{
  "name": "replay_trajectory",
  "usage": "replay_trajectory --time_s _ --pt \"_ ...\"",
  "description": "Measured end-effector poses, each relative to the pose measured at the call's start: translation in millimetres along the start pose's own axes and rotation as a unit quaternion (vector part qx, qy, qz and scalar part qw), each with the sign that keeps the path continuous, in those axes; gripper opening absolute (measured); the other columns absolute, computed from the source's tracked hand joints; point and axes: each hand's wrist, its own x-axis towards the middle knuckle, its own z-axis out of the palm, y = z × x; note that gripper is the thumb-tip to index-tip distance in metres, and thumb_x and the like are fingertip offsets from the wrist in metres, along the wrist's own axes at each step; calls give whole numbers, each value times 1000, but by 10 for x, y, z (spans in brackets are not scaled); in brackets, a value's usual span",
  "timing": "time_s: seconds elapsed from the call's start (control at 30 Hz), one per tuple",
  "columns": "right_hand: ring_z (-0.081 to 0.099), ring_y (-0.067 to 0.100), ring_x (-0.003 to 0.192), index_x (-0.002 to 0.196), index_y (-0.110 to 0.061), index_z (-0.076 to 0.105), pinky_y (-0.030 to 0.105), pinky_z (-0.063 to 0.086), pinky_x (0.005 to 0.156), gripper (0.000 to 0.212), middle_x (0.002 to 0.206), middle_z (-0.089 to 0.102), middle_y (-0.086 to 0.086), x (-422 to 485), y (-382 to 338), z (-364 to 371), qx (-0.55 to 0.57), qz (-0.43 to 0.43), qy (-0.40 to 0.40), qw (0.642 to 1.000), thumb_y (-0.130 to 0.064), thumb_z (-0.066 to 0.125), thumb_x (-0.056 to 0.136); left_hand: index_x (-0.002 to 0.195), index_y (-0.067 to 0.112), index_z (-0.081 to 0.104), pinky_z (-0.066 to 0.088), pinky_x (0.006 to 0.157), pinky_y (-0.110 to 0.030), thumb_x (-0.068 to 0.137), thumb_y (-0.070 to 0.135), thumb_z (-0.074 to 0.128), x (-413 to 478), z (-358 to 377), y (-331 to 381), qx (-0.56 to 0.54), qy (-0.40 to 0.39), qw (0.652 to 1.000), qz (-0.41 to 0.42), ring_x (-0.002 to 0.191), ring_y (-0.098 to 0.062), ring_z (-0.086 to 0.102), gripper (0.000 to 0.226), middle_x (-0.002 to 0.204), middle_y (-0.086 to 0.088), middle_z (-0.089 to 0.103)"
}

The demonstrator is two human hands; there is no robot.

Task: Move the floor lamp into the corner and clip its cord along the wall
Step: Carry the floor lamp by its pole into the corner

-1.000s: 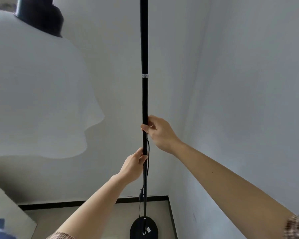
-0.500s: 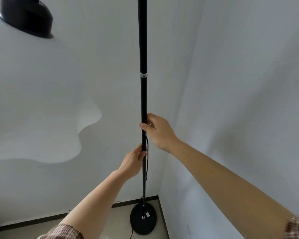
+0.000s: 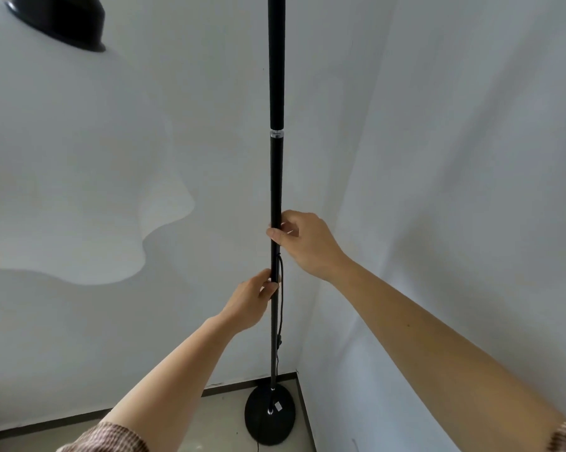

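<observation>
A black floor lamp pole (image 3: pixel 276 93) stands upright in front of me, its round black base (image 3: pixel 270 414) on the floor in the corner between two white walls. My right hand (image 3: pixel 304 243) grips the pole at mid-height. My left hand (image 3: pixel 252 301) grips it just below. A thin black cord (image 3: pixel 280 308) hangs down along the pole behind my left hand, with an inline switch lower down, and a short piece leaves the base at the bottom edge. The white wavy lamp shade (image 3: pixel 66 177) with its black cap (image 3: pixel 63 21) fills the upper left.
A dark baseboard (image 3: pixel 95 415) runs along the foot of the left wall and continues along the right wall (image 3: pixel 471 190). The floor (image 3: pixel 210 425) is pale grey. The shade hangs close to my head on the left.
The view has moved nearer to the corner, and the base now shows more fully close to the baseboards. Both hands keep the same grips on the pole.
</observation>
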Motion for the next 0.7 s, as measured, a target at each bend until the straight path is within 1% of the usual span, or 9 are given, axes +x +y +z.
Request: replay_trajectory --time_s 0.07,0.13,0.2,0.27,0.4,0.5,0.6,0.7 --pt "67 17 86 97 -16 69 16 47 71 14 91 72 1 -5 15 -5 27 5 -9 1000 -24 63 88 101 19 55 49 76 -39 97 25 40 -16 -4 -8 -5 7 1000 -9 87 -30 62 17 89 3 64" --pt "69 17 90 100 -18 71 22 52 80 15 94 74 1 -36 35 28 64 13 -17 998 -24 64 87 101 22 55 49 78 -39 97 26 40 -51 -7 -20 -17 10 1000 -18 89 -29 63 16 90 4 65" --pt "69 16 93 102 -22 71 29 54 87 17 97 75 3 -64 37 83 84 14 -21 996 -26 65 86 102 26 54 49 80 -38 98 27 39 -94 -34 -34 -24 11 999 -28 91 -26 64 16 92 6 66" --pt "69 15 94 103 -22 71 32 54 90 18 97 75 2 -68 16 140 86 10 -24 996 -27 65 86 104 27 54 49 80 -36 98 27 38 -134 -80 -43 -23 14 999 -37 92 -25 64 18 93 7 65" --pt "68 15 94 105 -18 71 34 53 92 22 96 75 3 -50 -47 247 74 5 -34 997 -28 65 86 108 27 55 50 80 -36 97 26 37 -215 -167 -46 -23 16 998 -55 93 -26 65 21 97 4 66" --pt "68 15 93 105 -18 71 31 53 90 22 96 75 3 -66 -80 290 74 2 -38 997 -27 65 86 112 24 55 50 81 -38 97 26 37 -262 -202 -40 -19 17 998 -62 92 -27 65 23 101 2 66" --pt "68 13 92 104 -19 71 24 52 86 20 95 75 1 -82 -91 293 69 -1 -38 997 -25 66 86 114 19 55 49 81 -38 98 26 38 -278 -212 -8 -12 19 997 -68 94 -26 63 25 104 -1 67" --pt "67 6 88 106 -20 69 13 47 75 23 91 71 -8 -95 -28 259 62 17 -32 997 -23 66 84 113 19 55 48 72 -32 97 27 39 -284 -186 13 -16 24 997 -78 93 -24 62 24 100 1 64"
